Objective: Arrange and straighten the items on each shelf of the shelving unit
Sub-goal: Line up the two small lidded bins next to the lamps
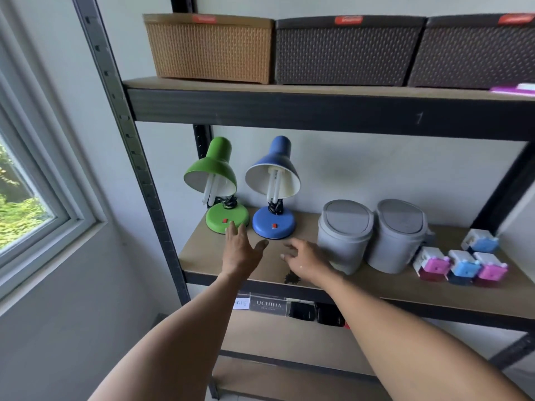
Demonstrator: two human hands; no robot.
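1. Middle shelf (pixel 231 256), by a window: green lamp (pixel 223 195), blue lamp (pixel 273 198) at left.
2. Left hand (pixel 241 253) flat, fingertips at green base; right hand (pixel 304 260) loosely spread, holding nothing.
3. Risk: top-heavy lamps may tip if shoved; bins (pixel 344 235) nearby could get knocked.

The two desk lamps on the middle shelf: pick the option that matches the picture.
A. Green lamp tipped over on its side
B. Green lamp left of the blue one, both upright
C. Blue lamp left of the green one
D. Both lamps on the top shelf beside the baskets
B: the green lamp stands upright to the left of the blue lamp, both bases on the middle shelf, with the left hand at the green base.
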